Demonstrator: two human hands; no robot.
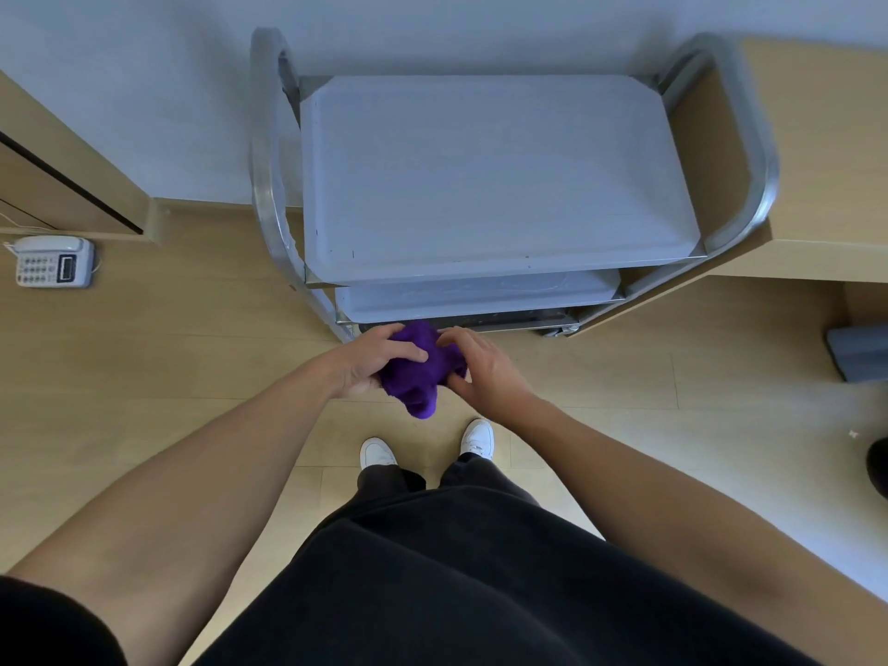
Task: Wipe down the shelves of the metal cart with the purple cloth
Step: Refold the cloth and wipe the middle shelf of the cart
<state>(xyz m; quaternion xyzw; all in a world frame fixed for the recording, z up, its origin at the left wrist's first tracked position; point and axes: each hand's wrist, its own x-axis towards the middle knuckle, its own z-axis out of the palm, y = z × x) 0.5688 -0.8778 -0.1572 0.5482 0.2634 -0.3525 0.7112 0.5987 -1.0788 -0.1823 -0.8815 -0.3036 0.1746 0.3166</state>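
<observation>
Gathering the purple cloth (420, 372) before the metal cart (262, 175) — wiping apparently not yet begun.
Left hand (370, 360) and right hand (485, 367) both curled round the bunched cloth at frame centre, just below the lower shelf edge; next, probably flattened onto the grey top shelf (495, 175). Pale wood floor (192, 329), white wall, telephone (53, 261) at mid left.

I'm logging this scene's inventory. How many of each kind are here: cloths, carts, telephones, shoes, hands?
Purple cloth: 1
Metal cart: 1
Telephone: 1
White shoes: 2
Hands: 2 (left hand, right hand)
Total: 7
</observation>
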